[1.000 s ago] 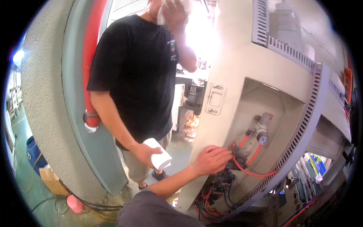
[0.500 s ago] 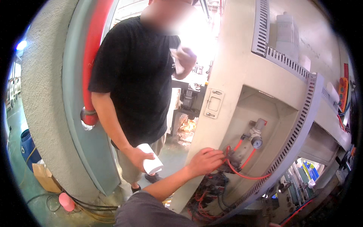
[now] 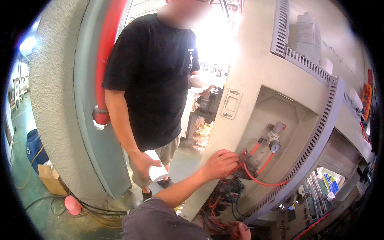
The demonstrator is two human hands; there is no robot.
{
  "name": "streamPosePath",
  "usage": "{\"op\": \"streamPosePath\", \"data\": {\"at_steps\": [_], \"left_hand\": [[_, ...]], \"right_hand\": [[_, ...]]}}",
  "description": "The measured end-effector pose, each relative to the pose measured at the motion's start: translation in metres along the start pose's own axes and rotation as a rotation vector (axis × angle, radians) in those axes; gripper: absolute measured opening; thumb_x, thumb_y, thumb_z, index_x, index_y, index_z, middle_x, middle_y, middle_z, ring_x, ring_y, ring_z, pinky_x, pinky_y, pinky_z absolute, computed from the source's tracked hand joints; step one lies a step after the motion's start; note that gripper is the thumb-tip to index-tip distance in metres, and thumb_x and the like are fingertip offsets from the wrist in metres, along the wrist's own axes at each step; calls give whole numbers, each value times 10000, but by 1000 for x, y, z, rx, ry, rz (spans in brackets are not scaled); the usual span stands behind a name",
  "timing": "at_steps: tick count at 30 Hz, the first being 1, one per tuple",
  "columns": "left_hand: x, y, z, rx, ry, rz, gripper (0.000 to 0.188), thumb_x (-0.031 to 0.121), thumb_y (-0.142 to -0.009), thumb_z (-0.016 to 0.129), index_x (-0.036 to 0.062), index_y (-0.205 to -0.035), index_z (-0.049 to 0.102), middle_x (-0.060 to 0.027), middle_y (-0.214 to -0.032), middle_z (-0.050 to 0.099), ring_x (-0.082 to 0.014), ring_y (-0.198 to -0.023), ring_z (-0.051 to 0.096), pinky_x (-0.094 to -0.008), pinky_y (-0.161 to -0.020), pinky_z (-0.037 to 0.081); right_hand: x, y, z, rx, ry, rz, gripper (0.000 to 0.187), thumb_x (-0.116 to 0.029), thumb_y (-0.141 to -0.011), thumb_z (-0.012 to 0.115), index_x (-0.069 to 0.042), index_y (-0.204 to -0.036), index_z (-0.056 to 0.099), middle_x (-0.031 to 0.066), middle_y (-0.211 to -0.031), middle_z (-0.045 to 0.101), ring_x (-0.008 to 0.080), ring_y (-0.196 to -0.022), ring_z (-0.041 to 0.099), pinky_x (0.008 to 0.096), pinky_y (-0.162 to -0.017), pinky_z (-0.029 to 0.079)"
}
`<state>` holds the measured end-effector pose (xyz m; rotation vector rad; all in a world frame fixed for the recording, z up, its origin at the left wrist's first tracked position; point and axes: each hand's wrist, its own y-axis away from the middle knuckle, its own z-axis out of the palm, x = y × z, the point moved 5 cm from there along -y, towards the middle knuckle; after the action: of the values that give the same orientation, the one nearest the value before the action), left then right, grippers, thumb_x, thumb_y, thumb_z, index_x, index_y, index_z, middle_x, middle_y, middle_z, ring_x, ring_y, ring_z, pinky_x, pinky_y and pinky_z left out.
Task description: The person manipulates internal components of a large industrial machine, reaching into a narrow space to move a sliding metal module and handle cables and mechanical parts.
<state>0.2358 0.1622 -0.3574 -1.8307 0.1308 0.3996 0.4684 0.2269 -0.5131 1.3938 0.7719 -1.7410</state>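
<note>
My left hand (image 3: 221,164) reaches into the recess of a beige machine cabinet, fingers curled closed on a red air hose (image 3: 256,182) near its bend. Above and to the right of it sits an air regulator (image 3: 277,128) with a round pressure gauge (image 3: 274,146), red hoses running from it. Low at the picture's bottom edge, my right hand (image 3: 241,231) is partly in view beside a tangle of red and dark tubes (image 3: 214,218). Its fingers are closed around something small; a thin tip pokes out, but its kind cannot be made out.
A person in a black T-shirt (image 3: 156,80) stands in the gap left of the cabinet, holding a white cylinder (image 3: 157,165). Slotted grey ducts (image 3: 308,64) edge the cabinet. A red pipe (image 3: 107,52), blue barrel (image 3: 35,146), cardboard box (image 3: 53,180) and floor cables (image 3: 100,218) are at left.
My right hand has come into view at the bottom by the tubes. My left hand stays at the red hose. The other person's raised hand has lowered. The view has shifted slightly.
</note>
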Motion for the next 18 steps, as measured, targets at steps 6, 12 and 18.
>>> {"op": "streamPosePath", "data": {"at_steps": [6,12,18], "left_hand": [[-1,8,4,-8,-30,-16,67,160,-737,600,142,-801,599,31,-995,641,-129,-1044,560,-326,-896,405],[0,5,7,-18,-48,-7,56,164,-742,591,163,-798,595,47,-995,643,-127,-1053,556,-338,-926,380],[-1,7,9,-31,-62,-10,54,164,-735,598,163,-789,600,50,-988,644,-124,-1046,557,-339,-933,374]], "right_hand": [[20,-8,6,20,-122,129,281,-331,-936,552,-163,-722,482,-60,-540,360,55,-423,314,209,-376,229],[33,-17,11,-4,-210,155,269,-306,-944,544,-160,-726,486,-54,-543,362,67,-431,324,222,-391,260],[52,-27,7,70,-182,154,258,-308,-934,559,-147,-737,517,-39,-548,398,84,-442,364,243,-410,322]]}}
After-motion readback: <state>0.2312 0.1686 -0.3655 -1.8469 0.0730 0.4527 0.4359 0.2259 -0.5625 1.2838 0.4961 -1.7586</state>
